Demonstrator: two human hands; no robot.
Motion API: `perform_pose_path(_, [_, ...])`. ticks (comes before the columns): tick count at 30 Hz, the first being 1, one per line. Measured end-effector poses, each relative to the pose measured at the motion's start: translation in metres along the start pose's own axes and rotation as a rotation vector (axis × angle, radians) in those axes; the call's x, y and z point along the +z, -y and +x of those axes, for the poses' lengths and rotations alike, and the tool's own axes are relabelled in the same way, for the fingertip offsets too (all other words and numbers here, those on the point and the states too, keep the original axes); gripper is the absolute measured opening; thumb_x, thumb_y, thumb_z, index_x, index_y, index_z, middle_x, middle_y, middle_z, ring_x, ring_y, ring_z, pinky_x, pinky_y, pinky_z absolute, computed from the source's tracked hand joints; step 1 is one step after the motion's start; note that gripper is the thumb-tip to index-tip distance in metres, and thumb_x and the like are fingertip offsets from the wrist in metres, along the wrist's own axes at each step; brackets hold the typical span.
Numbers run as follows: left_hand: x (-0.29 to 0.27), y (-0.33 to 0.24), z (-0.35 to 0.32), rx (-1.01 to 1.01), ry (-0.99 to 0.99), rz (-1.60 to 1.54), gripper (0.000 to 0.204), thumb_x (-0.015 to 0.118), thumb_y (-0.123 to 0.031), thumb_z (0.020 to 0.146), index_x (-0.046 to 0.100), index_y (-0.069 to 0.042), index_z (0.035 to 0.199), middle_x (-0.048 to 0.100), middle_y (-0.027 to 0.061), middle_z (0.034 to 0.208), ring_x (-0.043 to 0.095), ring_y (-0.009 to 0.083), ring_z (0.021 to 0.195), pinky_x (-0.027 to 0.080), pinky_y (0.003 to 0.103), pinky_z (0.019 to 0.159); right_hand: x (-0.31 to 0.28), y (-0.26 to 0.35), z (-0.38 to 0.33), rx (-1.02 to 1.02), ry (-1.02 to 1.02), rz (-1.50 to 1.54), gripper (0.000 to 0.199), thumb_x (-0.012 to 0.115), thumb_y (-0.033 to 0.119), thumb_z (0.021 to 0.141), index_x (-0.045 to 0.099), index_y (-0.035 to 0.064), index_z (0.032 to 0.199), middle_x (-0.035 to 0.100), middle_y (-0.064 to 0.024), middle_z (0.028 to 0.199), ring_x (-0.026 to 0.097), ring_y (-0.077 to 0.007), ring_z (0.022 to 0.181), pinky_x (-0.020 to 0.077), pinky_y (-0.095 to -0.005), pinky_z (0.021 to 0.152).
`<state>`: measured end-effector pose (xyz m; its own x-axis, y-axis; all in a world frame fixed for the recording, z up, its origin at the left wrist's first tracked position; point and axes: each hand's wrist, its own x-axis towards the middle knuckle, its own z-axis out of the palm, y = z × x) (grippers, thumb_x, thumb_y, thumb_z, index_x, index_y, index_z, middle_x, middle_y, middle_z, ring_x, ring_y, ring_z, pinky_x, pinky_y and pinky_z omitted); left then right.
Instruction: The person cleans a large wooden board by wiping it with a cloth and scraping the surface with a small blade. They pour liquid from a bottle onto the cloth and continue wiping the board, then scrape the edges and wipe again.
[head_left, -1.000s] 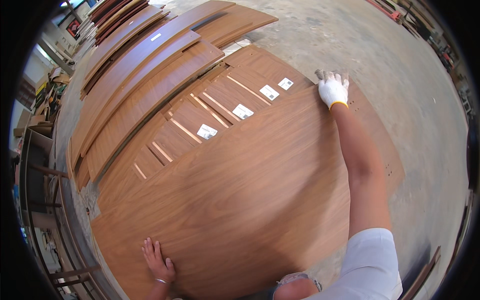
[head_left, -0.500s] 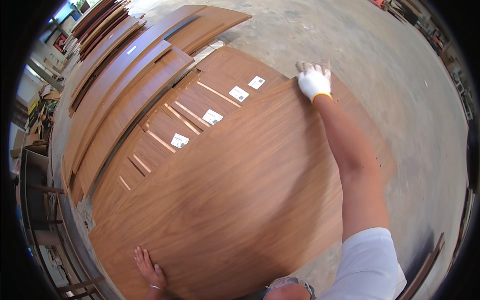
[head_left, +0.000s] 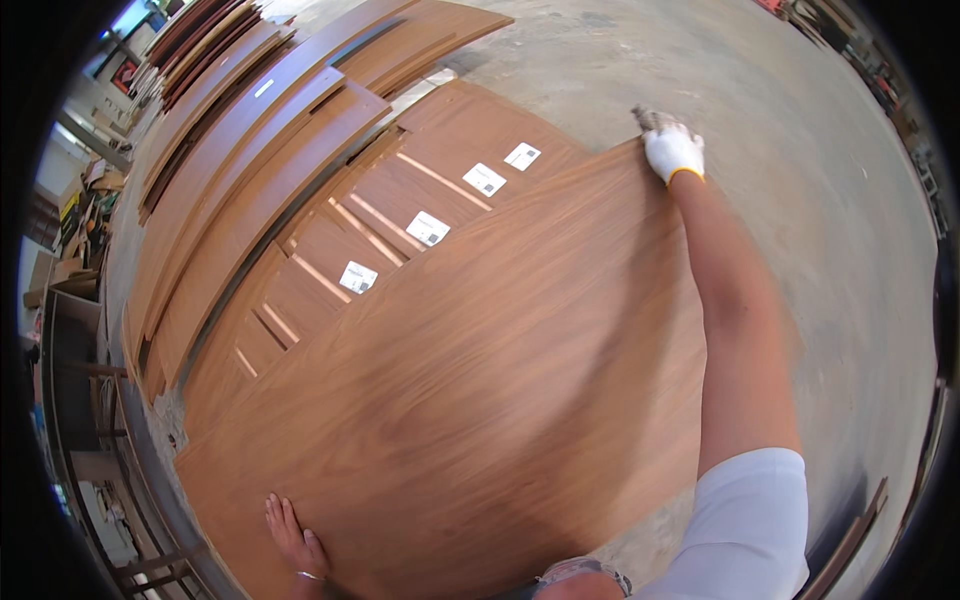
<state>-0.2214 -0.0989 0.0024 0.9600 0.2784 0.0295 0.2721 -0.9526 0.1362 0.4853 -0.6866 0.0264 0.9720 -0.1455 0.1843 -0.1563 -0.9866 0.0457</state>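
Observation:
A large wood-grain panel [head_left: 480, 380] fills the middle of the view, over other brown boards. My left hand [head_left: 292, 540], bare with a bracelet at the wrist, lies flat on its near left part, fingers stretched out. My right hand [head_left: 672, 145], in a white knit glove with greyish fingers and a yellow cuff, grips the panel's far right corner at the full reach of my arm. Its fingers extend past the edge and are partly blurred. My right forearm covers much of the panel's right end. Beyond the far edge lie brown boards [head_left: 470, 130] with pale strips and white labels [head_left: 428, 228].
Stacked long brown panels [head_left: 290, 170] stand at the far left, with darker boards [head_left: 205, 45] behind. A dark metal frame [head_left: 85, 430] runs along the left rim. Concrete floor [head_left: 840, 260] spreads to the right, where a thin dark bar [head_left: 850, 540] lies.
My right hand and the panel's far corner have shifted right and slightly away. The board end that showed right of my forearm is out of sight. My left hand stays nearly in place.

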Motion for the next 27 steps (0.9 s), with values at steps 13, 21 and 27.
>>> perform_pose_path(13, [-0.019,-0.004,-0.004,-0.036,0.023,0.057,0.067,0.037,-0.029,0.1,0.036,0.005,0.157,0.028,0.0296,0.167,0.023,0.0492,0.156,0.013,0.061,0.126,0.007,0.084,-0.107,-0.641,-0.103,0.39,0.056,0.064,0.025,0.091,0.06,0.0087,0.144,0.055,-0.0181,0.151,0.045,-0.0405,0.142,0.0304,-0.0503,0.123])
perform_pose_path(21, [-0.001,-0.01,0.004,-0.06,-0.058,0.041,0.072,0.045,-0.021,0.088,0.037,0.008,0.153,0.028,0.033,0.165,0.022,0.0527,0.155,0.014,0.065,0.125,-0.047,0.263,-0.262,-1.178,-0.117,0.521,0.051,0.067,0.03,0.087,0.069,0.0069,0.132,0.067,-0.0149,0.137,0.052,-0.03,0.137,0.0281,-0.0526,0.122])
perform_pose_path(27, [0.004,-0.003,-0.005,-0.06,-0.093,0.034,0.074,0.048,-0.021,0.084,0.039,0.009,0.151,0.029,0.0339,0.164,0.024,0.054,0.154,0.013,0.067,0.125,-0.086,0.414,-0.385,-1.328,0.112,0.62,0.049,0.065,0.035,0.089,0.071,0.0101,0.13,0.068,-0.0128,0.135,0.053,-0.028,0.136,0.0227,-0.0522,0.124])
